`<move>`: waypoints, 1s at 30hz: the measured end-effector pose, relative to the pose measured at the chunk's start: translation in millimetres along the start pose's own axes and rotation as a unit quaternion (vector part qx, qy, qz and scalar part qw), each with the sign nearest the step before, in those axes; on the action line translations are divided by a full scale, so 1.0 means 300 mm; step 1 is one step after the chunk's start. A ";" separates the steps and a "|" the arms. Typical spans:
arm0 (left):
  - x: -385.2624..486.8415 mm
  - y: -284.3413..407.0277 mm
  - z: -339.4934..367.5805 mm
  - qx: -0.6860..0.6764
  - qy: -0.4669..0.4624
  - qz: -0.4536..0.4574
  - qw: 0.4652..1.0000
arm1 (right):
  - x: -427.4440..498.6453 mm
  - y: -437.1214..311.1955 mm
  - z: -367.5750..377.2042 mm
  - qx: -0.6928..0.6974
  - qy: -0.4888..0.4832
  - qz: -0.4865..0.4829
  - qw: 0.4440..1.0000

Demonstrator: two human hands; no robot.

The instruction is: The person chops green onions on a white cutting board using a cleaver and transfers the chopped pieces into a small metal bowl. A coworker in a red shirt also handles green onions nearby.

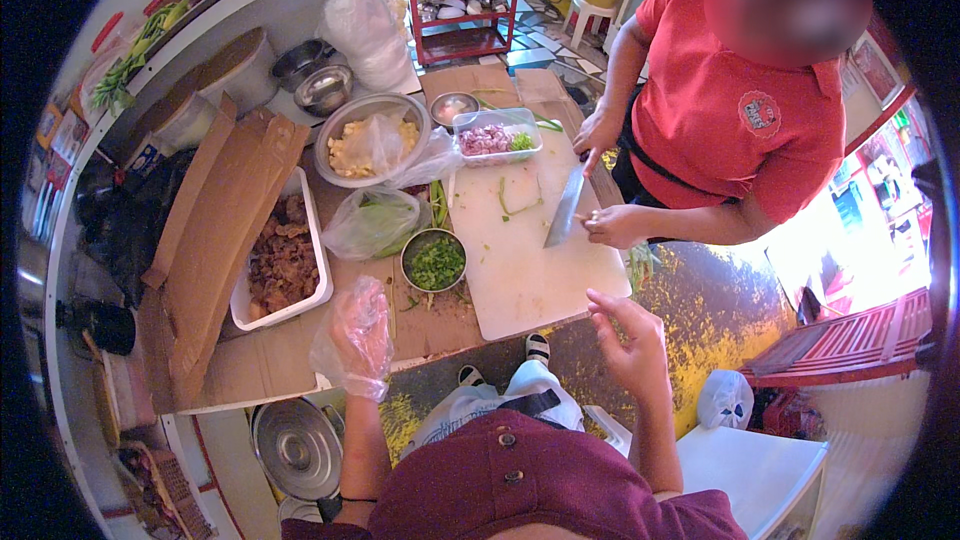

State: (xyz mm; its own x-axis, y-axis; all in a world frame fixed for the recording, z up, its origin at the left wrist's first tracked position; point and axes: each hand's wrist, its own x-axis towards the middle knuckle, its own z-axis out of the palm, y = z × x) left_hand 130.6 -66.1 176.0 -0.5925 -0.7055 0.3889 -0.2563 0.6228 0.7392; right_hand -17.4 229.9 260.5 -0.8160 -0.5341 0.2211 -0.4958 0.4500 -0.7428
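My left hand (361, 331), in a clear plastic glove, is raised by the table's front edge, just right of a white tray of browned meat pieces (289, 270). The crinkled glove blurs its fingers; no held object shows. My bare right hand (634, 341) is empty, its fingers bent and apart, by the near right corner of a white cutting board (517, 285). Between my hands, farther in, stands a metal bowl of chopped green herbs (434, 261). Behind it lie a plastic bag of greens (373, 219) and a tub of yellowish chunks (352, 146).
A co-worker in a red shirt (705, 105) holds a cleaver (566, 202) over the board. A plastic container of chopped purple onion (487, 141) sits at its far end. Bent cardboard (232, 240) leans over the tray's left side. A lidded pot (296, 446) stands below.
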 end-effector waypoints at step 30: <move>-0.016 -0.013 0.005 -0.028 0.009 -0.003 1.000 | -0.019 -0.004 0.004 0.011 0.002 -0.009 1.000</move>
State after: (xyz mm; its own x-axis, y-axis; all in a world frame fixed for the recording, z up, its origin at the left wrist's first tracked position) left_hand 133.4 -64.5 170.5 -0.5772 -0.7156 0.3933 -0.2159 0.5983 0.7716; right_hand -11.8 231.5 259.4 -0.8080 -0.5396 0.2366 -0.5036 0.4242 -0.7526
